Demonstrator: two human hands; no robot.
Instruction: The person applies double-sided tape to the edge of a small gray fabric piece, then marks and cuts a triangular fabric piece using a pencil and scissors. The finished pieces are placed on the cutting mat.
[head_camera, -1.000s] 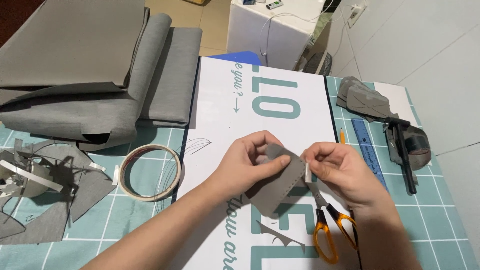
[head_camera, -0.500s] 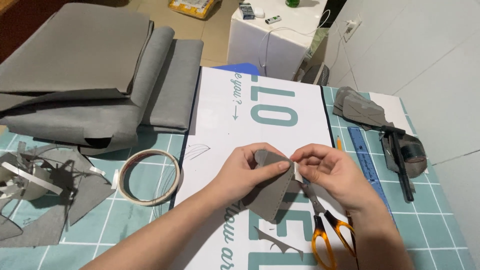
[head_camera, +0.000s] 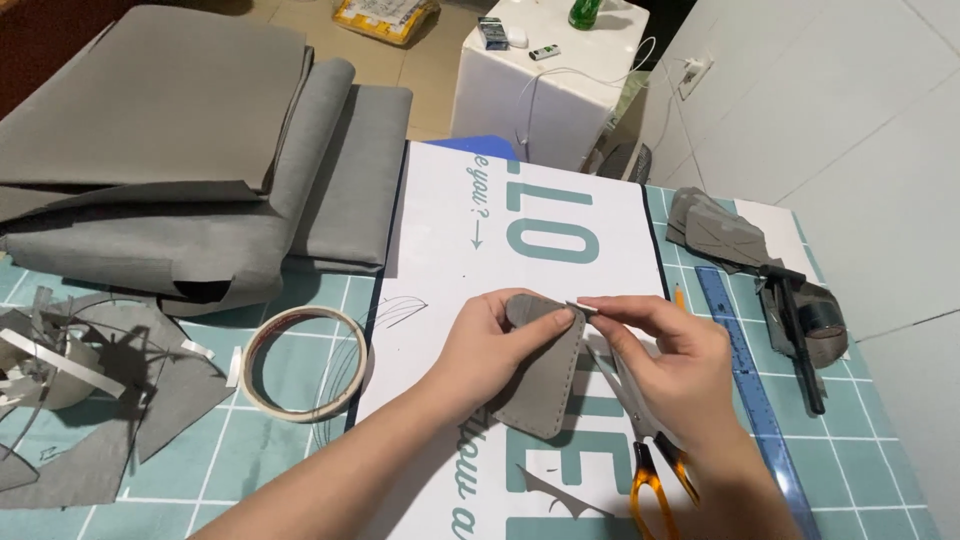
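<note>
My left hand grips a small grey cut piece of material with rounded corners and a stitched edge, holding it by its upper end above the white printed sheet. My right hand pinches a thin white strip at that piece's top right corner, fingertips touching those of the left hand. A pair of scissors with orange handles lies on the sheet just under my right wrist.
A roll of tape lies left of the sheet on the green cutting mat. Folded grey material fills the back left, grey scraps the near left. A blue ruler, grey pieces and a black tool sit at right.
The camera has tilted, so the view sits lower and closer. Both hands have stayed together on the grey piece, which now hangs more upright.
</note>
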